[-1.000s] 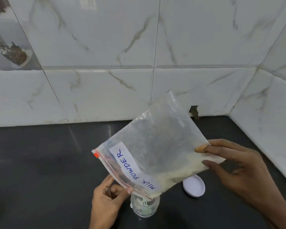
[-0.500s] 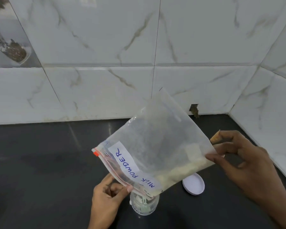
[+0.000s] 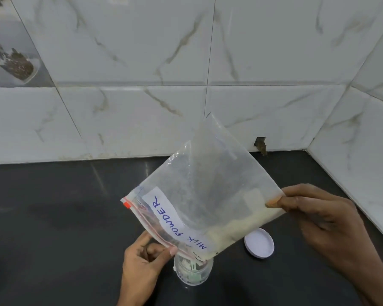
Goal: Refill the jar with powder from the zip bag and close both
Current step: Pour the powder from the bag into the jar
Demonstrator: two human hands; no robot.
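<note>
A clear zip bag (image 3: 206, 191) with a white "MILK POWDER" label is held tilted, its red zip mouth pointing down over a small clear jar (image 3: 193, 273) on the black counter. Pale powder lies along the bag's lower edge, near the mouth. My left hand (image 3: 143, 266) pinches the zip edge right beside the jar's opening. My right hand (image 3: 318, 219) pinches the bag's raised bottom corner with fingers and thumb. The jar's white lid (image 3: 259, 242) lies flat on the counter just right of the jar.
The black counter (image 3: 53, 217) meets a white marble-tiled wall (image 3: 142, 107) at the back and another tiled wall (image 3: 363, 151) on the right, forming a corner. A small chipped hole (image 3: 261, 145) shows at the base of the back wall.
My right hand shifted its grip on the bag's bottom corner and raised it slightly. The powder slid down towards the zip mouth. My left hand and the jar stayed put.
</note>
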